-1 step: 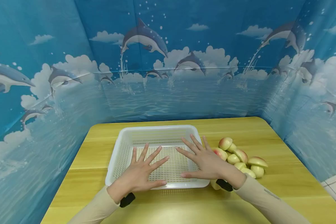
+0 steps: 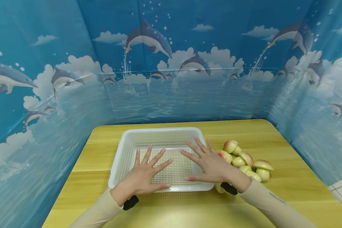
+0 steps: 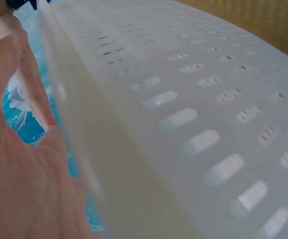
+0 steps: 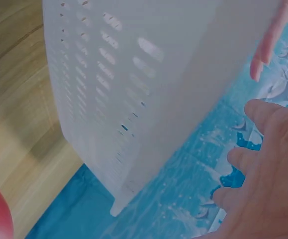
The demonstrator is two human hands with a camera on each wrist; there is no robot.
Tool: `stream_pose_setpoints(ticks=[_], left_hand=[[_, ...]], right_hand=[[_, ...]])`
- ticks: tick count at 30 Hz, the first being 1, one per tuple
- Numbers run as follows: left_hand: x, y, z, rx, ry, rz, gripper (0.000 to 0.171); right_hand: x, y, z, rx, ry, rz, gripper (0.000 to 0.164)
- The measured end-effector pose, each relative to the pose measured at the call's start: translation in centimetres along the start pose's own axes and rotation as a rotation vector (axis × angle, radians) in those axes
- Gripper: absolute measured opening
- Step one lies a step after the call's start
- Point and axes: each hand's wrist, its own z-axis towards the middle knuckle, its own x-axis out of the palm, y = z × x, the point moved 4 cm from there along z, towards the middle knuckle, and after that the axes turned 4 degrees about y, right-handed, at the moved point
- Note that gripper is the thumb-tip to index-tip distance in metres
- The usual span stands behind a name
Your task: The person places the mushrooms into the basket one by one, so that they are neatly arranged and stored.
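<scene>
Head view shifted slightly, 2 spread, unclenched hands (image 2: 142, 177) (image 2: 212, 164) over 1 white basket (image 2: 176, 167), 1 mushroom pile (image 2: 246, 159) beside.

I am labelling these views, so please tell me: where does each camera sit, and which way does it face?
Head: on the head, forward and down at the basket; left hand, right hand and sleeves show.
Left wrist: on that wrist, toward the slotted basket; both hands show.
Right wrist: on that wrist, toward basket and table; both hands show.
Both wrist views share the basket and blue backdrop.
</scene>
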Motion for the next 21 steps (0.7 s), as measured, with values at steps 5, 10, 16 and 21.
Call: stream_pose_setpoints(ticks=[5,10,16,21], left_hand=[[-0.01,0.1,0.17,-0.007,0.002,0.01,0.077],[0.07,0.25,0.35,-0.024,0.009,0.022,0.078],[0.2,0.51,0.17,-0.031,-0.008,0.027,0.079],[0.16,0.79,-0.08,-0.013,-0.042,0.043,0.081]], right_hand=[[0.24,-0.08,0.06,-0.001,0.002,-0.001,0.084],[0.31,-0.11,0.05,0.006,0.003,0.005,0.084],[0.54,-0.05,0.26,0.006,0.008,0.013,0.087],[0.66,-0.07,0.37,0.004,-0.013,0.041,0.09]])
